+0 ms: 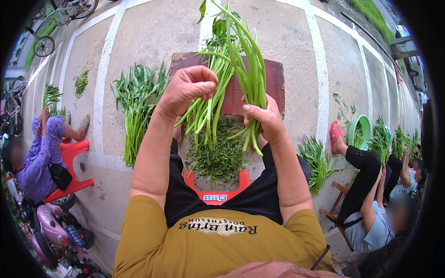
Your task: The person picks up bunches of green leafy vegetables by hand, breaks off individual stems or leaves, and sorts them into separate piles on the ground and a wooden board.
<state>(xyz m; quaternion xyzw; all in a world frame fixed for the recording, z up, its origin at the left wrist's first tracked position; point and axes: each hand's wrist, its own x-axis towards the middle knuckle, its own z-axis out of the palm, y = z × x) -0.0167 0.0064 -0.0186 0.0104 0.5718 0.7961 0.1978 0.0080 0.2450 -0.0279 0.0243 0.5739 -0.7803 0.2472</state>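
Note:
My right hand (267, 118) is closed around an upright bunch of thick green leafy-vegetable stems (256, 78), probably water spinach. Its cut ends stick out below my fist. To the left, my left hand (191, 85) is raised with thumb and fingertips pinched together; nothing shows between them. Behind and below that hand, a loose heap of long stems (208, 116) lies across a worn red-brown wooden low table (274, 87) and hangs over its near edge. A pile of plucked leaves and trimmings (219, 156) covers the ground between my legs.
A leafy bundle (137, 107) lies left of the table, and another bundle (314, 163) lies by my right knee. I sit on a red plastic stool (244, 180). People holding greens sit on both sides. A green basin (365, 130) stands at right; a pink scooter (52, 222) is at lower left.

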